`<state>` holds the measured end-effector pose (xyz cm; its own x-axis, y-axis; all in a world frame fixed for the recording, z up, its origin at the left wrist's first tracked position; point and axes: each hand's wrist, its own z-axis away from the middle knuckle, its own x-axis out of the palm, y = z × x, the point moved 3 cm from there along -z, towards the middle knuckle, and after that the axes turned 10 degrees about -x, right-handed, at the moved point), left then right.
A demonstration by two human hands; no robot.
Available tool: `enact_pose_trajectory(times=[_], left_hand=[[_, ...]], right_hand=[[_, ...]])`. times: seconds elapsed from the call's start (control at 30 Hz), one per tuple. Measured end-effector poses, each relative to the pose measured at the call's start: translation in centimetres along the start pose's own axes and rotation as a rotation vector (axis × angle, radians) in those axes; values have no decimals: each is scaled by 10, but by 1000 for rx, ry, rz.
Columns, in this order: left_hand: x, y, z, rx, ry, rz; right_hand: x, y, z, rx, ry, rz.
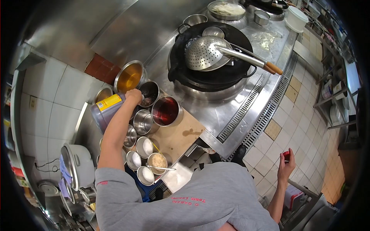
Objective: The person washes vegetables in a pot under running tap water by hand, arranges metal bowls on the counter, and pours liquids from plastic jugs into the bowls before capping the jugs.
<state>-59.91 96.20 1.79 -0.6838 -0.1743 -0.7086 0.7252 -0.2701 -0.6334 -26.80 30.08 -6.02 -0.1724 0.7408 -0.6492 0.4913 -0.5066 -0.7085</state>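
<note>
My left hand [133,97] is closed around the neck end of a large plastic jug [101,119] of dark liquid with a yellow label. The jug lies tilted, its mouth at the rim of a metal pot [151,89] with dark contents; whether liquid is flowing I cannot make out. Beside that pot are one with red liquid [166,110], one with amber liquid [130,78] and a steel pot [144,121]. Far off to the right, my right hand [285,169] pinches a red cap [286,155] between its fingers.
A perforated ladle [204,53] rests across a black wok [231,79] on the steel stove. Small tins of white and tan powders [157,160] stand at the wooden board's [181,134] near edge. A rice cooker [83,165] sits at the left.
</note>
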Motion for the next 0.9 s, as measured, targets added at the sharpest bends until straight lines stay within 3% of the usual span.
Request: enact_pose_trajectory(times=[0.9], left_hand=[[-1,-1,3,29,33,-38]], right_hand=[[-12,-4,6,7,54,26]])
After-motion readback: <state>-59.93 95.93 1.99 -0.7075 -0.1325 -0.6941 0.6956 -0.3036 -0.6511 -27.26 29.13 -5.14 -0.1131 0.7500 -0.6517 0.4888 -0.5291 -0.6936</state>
